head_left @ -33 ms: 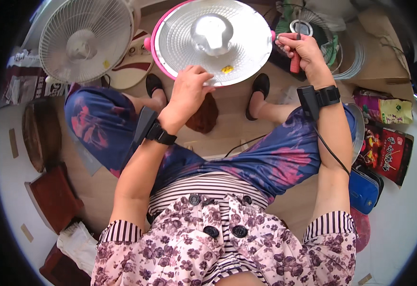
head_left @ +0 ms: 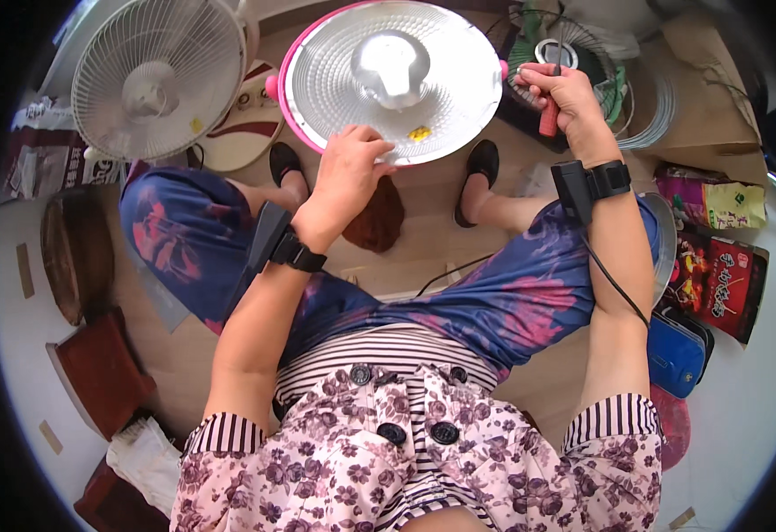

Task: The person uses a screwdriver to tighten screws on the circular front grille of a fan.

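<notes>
Screwdriver, shaft forward, clamped in right grip, left grip at dish, hold unclear

Bright, soft light, glare on the silver dome, fisheye-curved edges, black corners, softer rim

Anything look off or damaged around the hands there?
One thing: the round silver dish with a pink rim, at the left hand, appears to lack a wire guard over its front, unlike the white caged fan beside it. No spill shows.
</notes>
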The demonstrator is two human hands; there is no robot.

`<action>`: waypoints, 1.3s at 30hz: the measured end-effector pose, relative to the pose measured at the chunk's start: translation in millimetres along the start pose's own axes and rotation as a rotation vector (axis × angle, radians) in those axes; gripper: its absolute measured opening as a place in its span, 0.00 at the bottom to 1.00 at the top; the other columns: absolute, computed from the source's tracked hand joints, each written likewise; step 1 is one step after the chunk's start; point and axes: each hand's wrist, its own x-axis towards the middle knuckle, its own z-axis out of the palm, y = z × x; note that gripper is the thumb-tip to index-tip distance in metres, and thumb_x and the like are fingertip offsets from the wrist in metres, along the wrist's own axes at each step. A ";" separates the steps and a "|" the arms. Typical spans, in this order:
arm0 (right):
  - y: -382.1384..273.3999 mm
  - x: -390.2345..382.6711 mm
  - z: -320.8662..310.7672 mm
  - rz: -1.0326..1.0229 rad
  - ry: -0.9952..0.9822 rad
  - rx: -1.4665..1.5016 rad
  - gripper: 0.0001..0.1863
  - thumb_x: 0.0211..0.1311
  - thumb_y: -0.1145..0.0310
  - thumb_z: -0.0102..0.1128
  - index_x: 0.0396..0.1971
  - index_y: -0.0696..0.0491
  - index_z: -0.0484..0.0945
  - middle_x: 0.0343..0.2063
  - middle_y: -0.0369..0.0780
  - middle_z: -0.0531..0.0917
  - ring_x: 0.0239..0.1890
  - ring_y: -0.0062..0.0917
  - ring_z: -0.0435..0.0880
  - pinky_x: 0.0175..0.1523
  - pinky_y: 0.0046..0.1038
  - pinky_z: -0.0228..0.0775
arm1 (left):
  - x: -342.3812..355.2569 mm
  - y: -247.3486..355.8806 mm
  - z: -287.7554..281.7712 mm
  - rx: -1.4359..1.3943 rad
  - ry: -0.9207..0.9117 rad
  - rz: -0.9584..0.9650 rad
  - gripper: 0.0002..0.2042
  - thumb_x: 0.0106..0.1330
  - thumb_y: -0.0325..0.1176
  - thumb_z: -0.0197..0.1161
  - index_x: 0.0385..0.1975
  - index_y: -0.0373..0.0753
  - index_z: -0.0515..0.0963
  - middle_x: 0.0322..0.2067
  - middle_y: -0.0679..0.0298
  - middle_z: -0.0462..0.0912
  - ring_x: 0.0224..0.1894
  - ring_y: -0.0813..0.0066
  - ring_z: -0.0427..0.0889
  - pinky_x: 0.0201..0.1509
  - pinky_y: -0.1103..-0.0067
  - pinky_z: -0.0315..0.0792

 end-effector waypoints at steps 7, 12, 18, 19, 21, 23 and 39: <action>9.9 5.7 3.0 -0.026 0.128 0.062 0.06 0.51 0.78 0.64 0.31 0.61 0.79 0.25 0.41 0.83 0.19 0.13 0.73 0.20 0.14 0.61 | 5.0 -6.2 0.8 -0.056 -0.205 -0.046 0.08 0.46 0.25 0.67 0.28 0.37 0.83 0.30 0.59 0.81 0.36 0.60 0.78 0.40 0.68 0.70; 13.0 10.8 6.4 -0.042 0.088 0.027 0.06 0.51 0.78 0.64 0.30 0.61 0.80 0.24 0.41 0.83 0.18 0.12 0.72 0.19 0.14 0.61 | 4.2 -1.2 -5.1 0.001 -0.169 0.027 0.06 0.51 0.28 0.64 0.27 0.35 0.82 0.28 0.60 0.81 0.34 0.60 0.78 0.42 0.71 0.68; 13.8 11.5 7.5 -0.051 0.110 0.021 0.06 0.51 0.78 0.64 0.31 0.61 0.80 0.26 0.42 0.84 0.17 0.11 0.72 0.19 0.13 0.61 | 11.7 5.9 -3.7 -0.066 -0.197 -0.046 0.06 0.52 0.27 0.65 0.28 0.35 0.81 0.28 0.59 0.81 0.36 0.58 0.77 0.41 0.68 0.69; 14.1 11.8 7.7 -0.048 0.110 0.028 0.06 0.51 0.78 0.64 0.31 0.61 0.80 0.26 0.42 0.84 0.17 0.11 0.72 0.19 0.13 0.60 | 13.2 8.9 1.7 -0.064 -0.197 -0.038 0.06 0.52 0.27 0.65 0.28 0.35 0.81 0.28 0.59 0.81 0.36 0.58 0.77 0.41 0.68 0.69; 15.0 12.1 9.3 -0.040 0.125 0.033 0.07 0.50 0.79 0.64 0.31 0.61 0.80 0.26 0.42 0.84 0.17 0.11 0.73 0.18 0.13 0.60 | 13.7 13.8 15.3 -0.050 -0.075 0.069 0.05 0.50 0.29 0.65 0.27 0.38 0.80 0.30 0.60 0.80 0.38 0.60 0.77 0.40 0.67 0.68; 16.6 10.8 11.2 -0.043 0.123 0.037 0.06 0.50 0.79 0.64 0.30 0.61 0.80 0.25 0.42 0.84 0.17 0.11 0.73 0.18 0.13 0.60 | 15.8 16.1 22.8 -0.031 -0.111 0.082 0.06 0.50 0.29 0.65 0.28 0.38 0.80 0.32 0.61 0.80 0.39 0.60 0.77 0.41 0.67 0.68; 28.3 10.3 10.8 0.098 0.240 -0.225 0.04 0.53 0.75 0.64 0.29 0.58 0.80 0.26 0.40 0.84 0.25 0.19 0.84 0.25 0.17 0.71 | 17.2 21.5 27.6 -0.055 -0.132 -0.026 0.06 0.51 0.24 0.63 0.29 0.34 0.82 0.31 0.56 0.83 0.35 0.58 0.80 0.40 0.70 0.74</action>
